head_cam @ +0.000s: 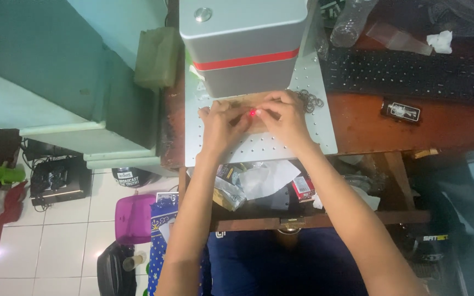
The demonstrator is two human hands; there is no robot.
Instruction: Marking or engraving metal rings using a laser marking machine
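Lay flat on the perforated metal plate (308,140), a thin wooden piece (248,104), directly at 6 o'clock of the grey machine with a red band (245,46). Glowed on it, between the fingertips, a red light dot (252,113). Pressed down on the wood from 7 o'clock the left hand (219,125), from 5 o'clock the right hand (285,118); fingers spread and flat rather than pinched, holding it by pressure only. Sat at 3 o'clock of the right hand a heap of small dark rings (309,101), farther out a black keyboard (412,74). Likely risk: fingertips too near the dot, or a slip of the wood under uneven pressure, shifting it off the dot.
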